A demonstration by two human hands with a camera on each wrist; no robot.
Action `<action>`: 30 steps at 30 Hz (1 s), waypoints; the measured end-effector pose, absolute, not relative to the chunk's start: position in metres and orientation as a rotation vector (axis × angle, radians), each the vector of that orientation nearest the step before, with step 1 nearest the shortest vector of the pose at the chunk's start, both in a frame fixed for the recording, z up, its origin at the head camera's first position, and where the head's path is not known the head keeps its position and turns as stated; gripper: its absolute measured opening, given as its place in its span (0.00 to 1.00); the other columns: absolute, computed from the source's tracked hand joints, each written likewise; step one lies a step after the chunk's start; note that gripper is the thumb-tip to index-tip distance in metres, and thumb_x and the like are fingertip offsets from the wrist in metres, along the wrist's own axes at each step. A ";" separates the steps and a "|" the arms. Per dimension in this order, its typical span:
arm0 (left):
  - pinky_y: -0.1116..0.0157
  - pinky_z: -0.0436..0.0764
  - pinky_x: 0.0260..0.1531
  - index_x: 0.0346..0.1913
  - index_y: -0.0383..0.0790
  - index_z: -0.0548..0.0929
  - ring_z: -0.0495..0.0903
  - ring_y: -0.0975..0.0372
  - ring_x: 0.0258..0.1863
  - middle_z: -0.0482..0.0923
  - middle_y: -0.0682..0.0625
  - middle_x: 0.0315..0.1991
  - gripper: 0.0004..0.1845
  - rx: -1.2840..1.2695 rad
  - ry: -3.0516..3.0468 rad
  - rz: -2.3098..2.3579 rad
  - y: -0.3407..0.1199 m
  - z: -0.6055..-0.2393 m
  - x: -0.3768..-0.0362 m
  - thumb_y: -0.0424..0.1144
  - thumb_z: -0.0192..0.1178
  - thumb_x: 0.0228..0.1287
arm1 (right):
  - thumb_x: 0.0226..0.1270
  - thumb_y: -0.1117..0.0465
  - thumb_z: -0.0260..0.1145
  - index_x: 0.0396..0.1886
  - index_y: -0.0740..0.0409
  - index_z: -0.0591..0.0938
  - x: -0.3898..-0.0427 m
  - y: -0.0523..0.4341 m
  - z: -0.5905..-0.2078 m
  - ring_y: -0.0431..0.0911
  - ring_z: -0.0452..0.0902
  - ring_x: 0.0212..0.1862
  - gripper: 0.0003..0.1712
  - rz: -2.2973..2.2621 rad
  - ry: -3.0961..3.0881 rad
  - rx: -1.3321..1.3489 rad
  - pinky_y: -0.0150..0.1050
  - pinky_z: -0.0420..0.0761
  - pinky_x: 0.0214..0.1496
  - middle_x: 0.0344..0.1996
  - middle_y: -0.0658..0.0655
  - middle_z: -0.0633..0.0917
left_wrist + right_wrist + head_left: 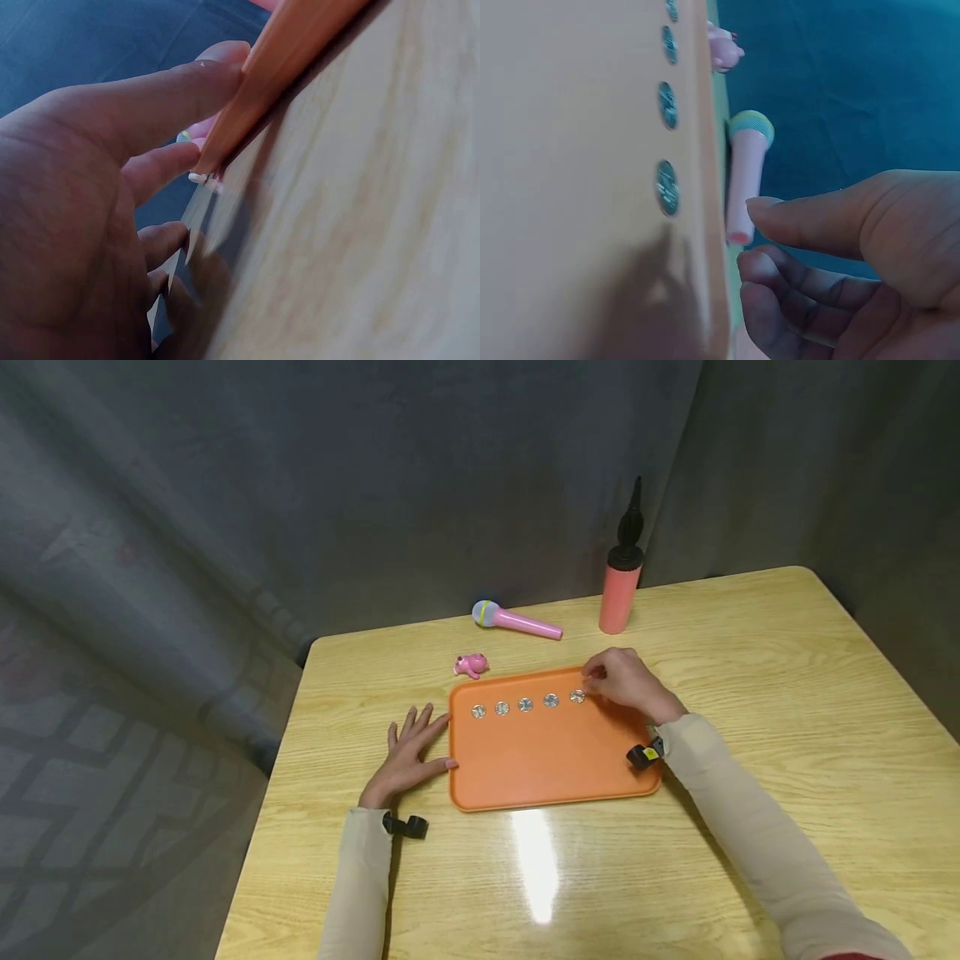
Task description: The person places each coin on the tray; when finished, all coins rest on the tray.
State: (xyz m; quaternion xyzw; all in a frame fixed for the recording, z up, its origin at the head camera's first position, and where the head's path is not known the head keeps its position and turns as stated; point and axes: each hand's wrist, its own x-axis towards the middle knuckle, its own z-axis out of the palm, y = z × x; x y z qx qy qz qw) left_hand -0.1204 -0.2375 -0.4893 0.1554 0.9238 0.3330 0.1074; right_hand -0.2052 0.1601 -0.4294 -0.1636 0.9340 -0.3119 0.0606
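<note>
On my head view I have the tray (pixel 555 760), orange, lying flat on the table (pixel 787 693). Five silvery discs (pixel 525 705) lie in it, apart from one another, in a row that runs from about 10 o'clock to 1 o'clock as I read the tray like a dial.

The right hand (pixel 628 680) is over the tray's edge toward 2 o'clock, its fingertips just beside the end disc at 1 o'clock. My right wrist view shows its fingers loosely curled and a gap between thumb and forefinger, with nothing pinched there; what the curled fingers may hide against the palm I cannot tell.

The left hand (pixel 407 762) sits at 9 o'clock, its fingers spread. Its thumb touches the tray's side, and its forefinger reaches the same side nearer 10 o'clock; how hard either presses I cannot tell.

Beyond the tray, I see the pink toy (pixel 472 665) between 10 and 11 o'clock and the mic (pixel 521 621) just short of 12, lying with its round head toward 9. The pump (pixel 620 597) stands upright at 1 o'clock, in front of the dark curtain (pixel 420 485)
</note>
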 end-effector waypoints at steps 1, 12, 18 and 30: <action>0.36 0.23 0.74 0.78 0.57 0.61 0.31 0.44 0.83 0.42 0.43 0.83 0.44 0.459 2.722 0.979 -0.238 -0.490 -0.121 0.53 0.69 0.61 | 0.62 0.68 0.70 0.41 0.68 0.88 -0.205 0.162 -0.427 0.48 0.79 0.32 0.09 -0.942 2.831 -0.492 0.34 0.75 0.33 0.34 0.63 0.88; 0.36 0.23 0.74 0.78 0.56 0.61 0.31 0.44 0.83 0.43 0.43 0.83 0.44 0.460 2.726 0.979 -0.237 -0.489 -0.121 0.53 0.69 0.61 | 0.67 0.67 0.65 0.47 0.70 0.86 -0.201 0.204 -0.414 0.59 0.84 0.42 0.13 -0.978 2.860 -0.400 0.45 0.82 0.40 0.40 0.69 0.87; 0.36 0.23 0.74 0.78 0.56 0.61 0.31 0.44 0.83 0.43 0.43 0.83 0.44 0.458 2.725 0.986 -0.237 -0.489 -0.120 0.52 0.70 0.60 | 0.69 0.64 0.65 0.50 0.70 0.85 -0.197 0.233 -0.415 0.60 0.85 0.42 0.15 -0.977 2.859 -0.326 0.49 0.83 0.41 0.42 0.70 0.87; 0.36 0.23 0.74 0.78 0.57 0.61 0.31 0.44 0.83 0.42 0.43 0.83 0.44 0.466 2.722 0.988 -0.237 -0.490 -0.120 0.53 0.69 0.61 | 0.66 0.65 0.66 0.46 0.71 0.86 -0.189 0.268 -0.436 0.61 0.84 0.42 0.13 -0.872 2.864 -0.307 0.49 0.81 0.43 0.39 0.69 0.88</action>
